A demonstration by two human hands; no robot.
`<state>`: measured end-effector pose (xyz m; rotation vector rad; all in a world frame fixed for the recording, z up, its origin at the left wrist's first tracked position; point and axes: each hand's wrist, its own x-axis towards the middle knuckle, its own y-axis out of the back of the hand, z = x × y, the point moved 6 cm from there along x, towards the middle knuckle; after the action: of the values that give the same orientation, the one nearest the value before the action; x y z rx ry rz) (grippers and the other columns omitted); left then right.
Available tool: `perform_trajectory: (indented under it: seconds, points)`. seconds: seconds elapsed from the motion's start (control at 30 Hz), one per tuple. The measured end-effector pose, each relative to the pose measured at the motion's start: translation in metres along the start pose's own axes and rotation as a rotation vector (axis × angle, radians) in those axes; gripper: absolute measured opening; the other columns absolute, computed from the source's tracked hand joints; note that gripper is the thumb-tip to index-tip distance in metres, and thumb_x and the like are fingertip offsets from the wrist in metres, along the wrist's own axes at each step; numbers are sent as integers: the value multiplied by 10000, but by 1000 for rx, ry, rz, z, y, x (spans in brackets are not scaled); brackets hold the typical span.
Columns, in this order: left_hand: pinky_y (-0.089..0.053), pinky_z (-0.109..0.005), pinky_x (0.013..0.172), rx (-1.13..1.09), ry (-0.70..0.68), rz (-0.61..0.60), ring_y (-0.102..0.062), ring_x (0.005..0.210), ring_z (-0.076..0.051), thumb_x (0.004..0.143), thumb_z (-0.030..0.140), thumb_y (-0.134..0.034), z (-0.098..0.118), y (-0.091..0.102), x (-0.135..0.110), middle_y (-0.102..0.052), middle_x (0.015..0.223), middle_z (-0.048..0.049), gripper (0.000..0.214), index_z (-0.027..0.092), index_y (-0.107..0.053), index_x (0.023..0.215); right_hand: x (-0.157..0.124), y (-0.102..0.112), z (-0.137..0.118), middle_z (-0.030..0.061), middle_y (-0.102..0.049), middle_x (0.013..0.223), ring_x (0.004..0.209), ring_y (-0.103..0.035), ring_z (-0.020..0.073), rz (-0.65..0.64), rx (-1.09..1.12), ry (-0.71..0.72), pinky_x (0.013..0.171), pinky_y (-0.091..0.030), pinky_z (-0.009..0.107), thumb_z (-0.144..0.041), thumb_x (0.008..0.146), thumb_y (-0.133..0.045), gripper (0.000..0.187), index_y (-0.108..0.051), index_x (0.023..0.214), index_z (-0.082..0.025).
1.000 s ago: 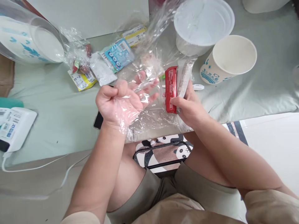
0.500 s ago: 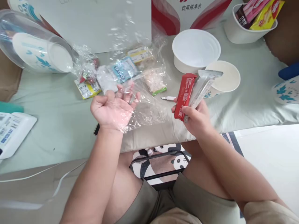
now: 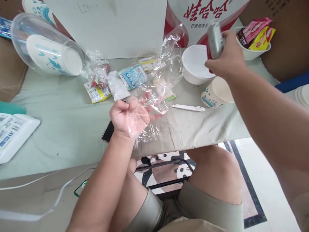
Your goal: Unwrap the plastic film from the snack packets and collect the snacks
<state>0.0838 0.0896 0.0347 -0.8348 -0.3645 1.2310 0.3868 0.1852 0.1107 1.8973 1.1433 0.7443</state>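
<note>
Palm up over the front of the table, my left hand [image 3: 134, 117] has its thumb and forefinger curled on a crinkled clear plastic bag [image 3: 170, 59]; its other fingers are stretched under the film. My right hand [image 3: 230, 56] grips a silver packet [image 3: 214, 40] together with a red packet [image 3: 209, 53], raised over the right side of a white round tub with a lid [image 3: 194, 61]. Below that hand stands a paper cup [image 3: 212, 96]. A slim white craft knife [image 3: 189, 108] lies between the hands. Behind my left hand are small packets, among them a blue one [image 3: 135, 76].
A white container [image 3: 257, 54] of colourful snack packets stands at the back right. Large cartons [image 3: 108, 29] line the back. At left are a clear cup [image 3: 21, 42] lying over paper cups and a wipes pack [image 3: 16, 138]. A dark phone [image 3: 108, 132] lies partly under my left wrist.
My right hand has moved up and back with the red and silver packets, from above the table's front to over the tub. My left hand, with the plastic bag, has shifted slightly right.
</note>
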Motion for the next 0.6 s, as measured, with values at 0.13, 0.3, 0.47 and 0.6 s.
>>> perform_trajectory:
  seconds: [0.13, 0.3, 0.47, 0.6]
  points:
    - [-646, -585, 776, -98, -11, -84, -672, 1266, -440, 747, 341, -563, 3, -2, -5, -745, 1144, -37, 510, 167, -104, 608, -27, 10, -16, 233, -625, 1434, 1352, -562, 344, 105, 52, 153, 1089, -378, 516, -158, 812, -676, 593, -608, 1390, -44]
    - [-646, -551, 755, -8, -53, 11, -619, 1336, -446, 789, 409, -607, 8, 9, -12, -696, 1289, -49, 496, 182, -189, 649, -133, -41, 5, 80, -695, 1257, 1223, -681, 242, -58, 870, 142, 1081, -535, 497, -384, 909, -594, 333, -561, 1222, -277]
    - [-636, -528, 792, 173, -87, 150, -581, 1384, -434, 790, 491, -595, 8, 23, -19, -681, 1307, -51, 416, 207, -312, 680, -196, -123, 21, 133, -655, 1411, 1292, -685, 297, -404, 1227, -232, 1081, -568, 544, -704, 742, -756, 796, -433, 1351, -306]
    - [-628, -501, 812, 255, -96, 227, -582, 1390, -408, 804, 524, -564, 8, 32, -19, -691, 1344, -25, 456, 204, -262, 684, -201, -134, 8, 33, -734, 1036, 989, -736, 211, -550, 1265, -269, 947, -611, 424, -577, 712, -853, 592, -570, 1141, -282]
